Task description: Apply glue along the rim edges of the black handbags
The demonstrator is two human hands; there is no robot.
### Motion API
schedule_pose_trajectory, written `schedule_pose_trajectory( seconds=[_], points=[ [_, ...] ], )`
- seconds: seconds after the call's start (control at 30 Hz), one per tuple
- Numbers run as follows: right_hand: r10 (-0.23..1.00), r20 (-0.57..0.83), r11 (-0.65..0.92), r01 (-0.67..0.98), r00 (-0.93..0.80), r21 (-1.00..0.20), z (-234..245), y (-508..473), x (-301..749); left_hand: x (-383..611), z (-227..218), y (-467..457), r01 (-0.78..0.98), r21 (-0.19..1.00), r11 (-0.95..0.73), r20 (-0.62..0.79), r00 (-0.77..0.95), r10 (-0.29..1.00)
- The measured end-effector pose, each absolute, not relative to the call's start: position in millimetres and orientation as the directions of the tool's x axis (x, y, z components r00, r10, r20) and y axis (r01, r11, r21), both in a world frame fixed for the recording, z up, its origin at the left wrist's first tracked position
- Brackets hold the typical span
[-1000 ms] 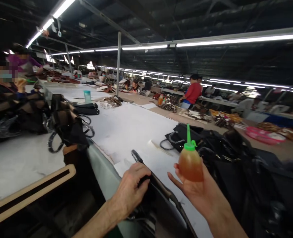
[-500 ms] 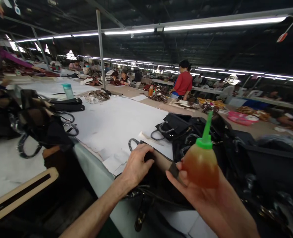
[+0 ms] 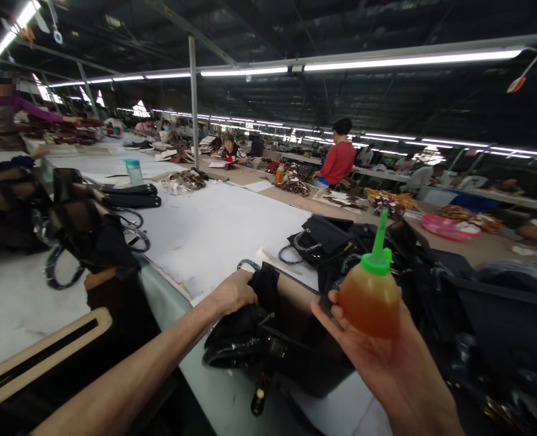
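Observation:
In my right hand (image 3: 386, 357) rests a squeeze bottle (image 3: 370, 301) of amber liquid, its green nozzle pointing up. The fingers of that hand also reach the right side of a black handbag (image 3: 313, 363), which lies on the table edge in front of me. My left hand (image 3: 236, 292) is closed at the bag's left rim, its fingertips partly hidden. The bag's mouth gapes and shows a brown-grey inner panel (image 3: 293, 289). A strap with gold-coloured metal fittings (image 3: 263, 381) hangs down its front.
More black handbags (image 3: 327, 239) are heaped to the right, and others (image 3: 86, 224) stand at left. A teal-lidded cup (image 3: 134, 172) stands on the white-covered table (image 3: 214, 224). A tan slotted frame (image 3: 45, 357) juts in at lower left. Beyond, a person in red (image 3: 341, 160) stands.
My left hand has moved left and down from the inner panel to the bag's left rim. The bag's mouth is wider and more of its front shows. My right hand still holds the bottle.

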State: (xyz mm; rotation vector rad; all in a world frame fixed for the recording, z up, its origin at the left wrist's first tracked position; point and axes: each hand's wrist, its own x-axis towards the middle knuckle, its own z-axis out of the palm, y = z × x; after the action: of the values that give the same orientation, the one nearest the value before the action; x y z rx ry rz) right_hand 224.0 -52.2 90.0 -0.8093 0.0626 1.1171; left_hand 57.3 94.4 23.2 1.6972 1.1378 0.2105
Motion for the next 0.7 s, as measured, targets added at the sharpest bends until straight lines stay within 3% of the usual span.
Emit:
schedule_pose_trajectory(
  seconds=[0.2,0.37,0.53,0.6,0.7],
  points=[
    [0.774,-0.358,0.253,-0.775,0.521,-0.58,85.7,-48.2,235.7,52.1,7.8,95.2,0.402,0.915,0.041,-0.274,0.544,0.793],
    [0.78,-0.369,0.24,-0.786,0.505,-0.569,84.1,-45.6,239.7,48.6,12.2,94.7,0.389,0.891,-0.232,-0.021,0.548,0.836],
    [0.792,-0.375,0.224,-0.801,0.481,-0.555,83.3,-44.2,240.2,50.9,17.5,93.8,0.452,0.863,-0.225,-0.078,0.558,0.826],
    [0.789,-0.377,0.225,-0.798,0.486,-0.559,83.4,-43.5,238.5,53.4,17.0,95.0,0.562,0.794,-0.233,-0.121,0.521,0.845],
    [0.783,-0.363,0.234,-0.78,0.505,-0.581,84.3,-42.1,235.4,60.1,13.4,102.5,0.766,0.59,-0.254,-0.183,0.434,0.882]
  ],
)
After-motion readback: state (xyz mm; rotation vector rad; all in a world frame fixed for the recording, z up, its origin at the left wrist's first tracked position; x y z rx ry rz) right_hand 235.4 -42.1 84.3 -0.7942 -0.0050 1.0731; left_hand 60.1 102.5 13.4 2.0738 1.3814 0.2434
